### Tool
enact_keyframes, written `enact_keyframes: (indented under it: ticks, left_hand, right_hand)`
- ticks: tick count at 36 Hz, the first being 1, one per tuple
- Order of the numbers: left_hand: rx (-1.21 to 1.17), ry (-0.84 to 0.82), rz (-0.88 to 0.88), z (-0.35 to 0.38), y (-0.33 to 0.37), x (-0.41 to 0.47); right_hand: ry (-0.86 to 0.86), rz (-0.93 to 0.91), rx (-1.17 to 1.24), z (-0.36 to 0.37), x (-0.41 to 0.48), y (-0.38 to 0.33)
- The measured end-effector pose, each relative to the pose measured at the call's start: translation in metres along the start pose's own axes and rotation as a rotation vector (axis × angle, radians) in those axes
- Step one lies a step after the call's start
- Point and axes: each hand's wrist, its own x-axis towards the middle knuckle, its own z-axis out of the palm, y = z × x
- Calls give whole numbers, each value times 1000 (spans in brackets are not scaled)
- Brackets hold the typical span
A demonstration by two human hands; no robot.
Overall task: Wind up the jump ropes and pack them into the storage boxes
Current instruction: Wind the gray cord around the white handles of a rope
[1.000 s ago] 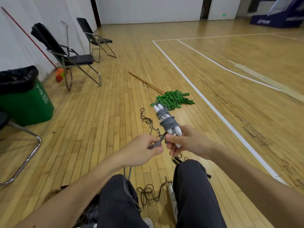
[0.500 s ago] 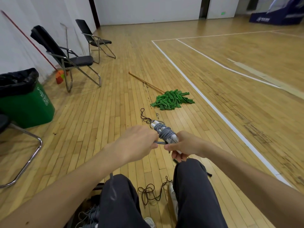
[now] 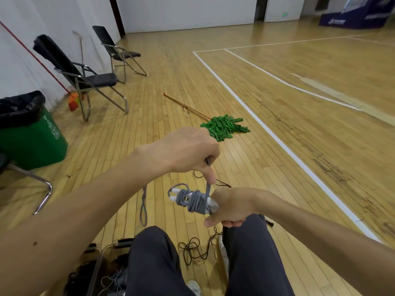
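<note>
Underfoot, a wooden gym floor (image 3: 277, 171) marked with white court lines (image 3: 285, 146) runs back to a white wall (image 3: 181, 11). Two black folding chairs (image 3: 94, 80) stand at left near the wall, with a red-handled broom (image 3: 72, 101) leaning behind them. A green mop (image 3: 224, 127) lies flat on the boards, its wooden shaft pointing away.

Containers: a green bin (image 3: 32, 142) at far left is lined with a black bag; its contents do not show. A box (image 3: 100, 259) sits low at left beside the person's knees (image 3: 154, 253); grey and dark cords lie in it, too blurred to count.

Task object: a grey rope (image 3: 195, 201) is wound round two white handles (image 3: 175, 191), forming a bundle held in the air above the knees. The right hand (image 3: 232, 207) grips the handle ends, fingers curled tightly round them. The left hand (image 3: 188, 150), raised above the bundle, pinches the free grey strand between thumb and forefinger, other fingers folded. A grey loop (image 3: 143, 207) shows left of the bundle. A dark rope (image 3: 193, 251) lies tangled on the floor between the feet.
</note>
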Motion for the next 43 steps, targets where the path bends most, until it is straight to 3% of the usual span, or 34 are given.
enact_keyframes:
  ticks: [5, 12, 23, 28, 34, 37, 43]
  left_hand:
    - [29, -16, -36, 3, -5, 2]
    - [-129, -31, -159, 18, -23, 2]
    - [-826, -41, -359, 61, -32, -10]
    - [-1051, -248, -680, 194, -95, -19]
    - [-1174, -207, -523, 98, -5, -33]
    - [-1324, -202, -521, 98, 11, -32]
    - [-1332, -180, -538, 98, 21, -32]
  right_hand:
    - [-24, 2, -110, 3, -9, -6]
    - [162, -110, -169, 10, -20, -16]
    - [343, -285, 39, -9, -31, -16]
    - [412, -362, 185, -17, -33, -16]
    - [483, -368, 345, -25, -23, -7]
    - [525, -365, 520, -28, -18, 2]
    - [505, -297, 699, -28, -8, 13]
